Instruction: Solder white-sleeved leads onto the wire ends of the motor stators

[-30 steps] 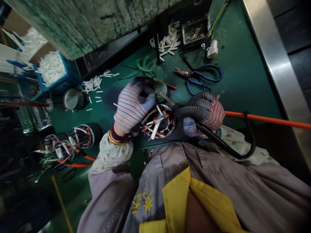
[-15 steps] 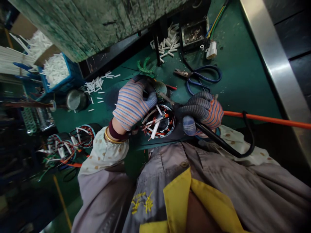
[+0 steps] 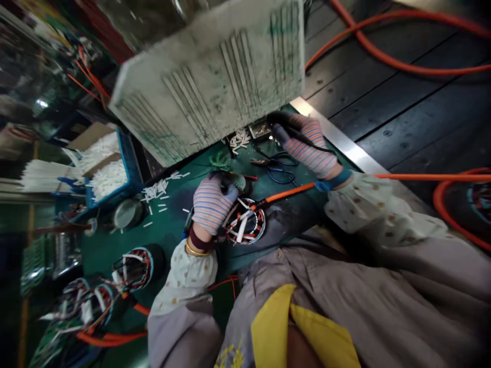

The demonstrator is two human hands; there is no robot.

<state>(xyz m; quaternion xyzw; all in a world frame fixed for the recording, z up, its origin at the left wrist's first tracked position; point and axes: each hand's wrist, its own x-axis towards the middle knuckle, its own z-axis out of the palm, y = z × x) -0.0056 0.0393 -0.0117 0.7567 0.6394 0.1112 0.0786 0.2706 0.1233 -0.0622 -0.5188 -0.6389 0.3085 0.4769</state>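
Observation:
A motor stator point(image 3: 261, 225), ring-shaped with copper-red windings and white sleeves, lies on the green bench in front of me. My left hand point(image 3: 210, 203), in a striped glove with dark fingertips, is at its upper left. Those fingers are curled together beside a small round disc point(image 3: 239, 182); what they pinch is hidden. My right hand point(image 3: 305, 143), in the same kind of glove, is closed around a soldering iron whose black cord point(image 3: 307, 142) runs back over the hand. The iron's tip is out of sight near a small metal tray point(image 3: 261, 130). An orange cable point(image 3: 291, 192) reaches the stator.
Blue-handled scissors point(image 3: 279, 167) and loose white sleeves point(image 3: 240, 140) lie beyond the stator. A large pale slotted panel point(image 3: 215, 87) overhangs the bench's back. On the left are a blue bin of white sleeves point(image 3: 109, 179), a round metal tin point(image 3: 128, 213) and more stators point(image 3: 140, 268).
My right hand has carried the soldering iron away from the stator, up and right to the metal tray. My left hand stays by the stator. The view has shifted, showing more floor and panel.

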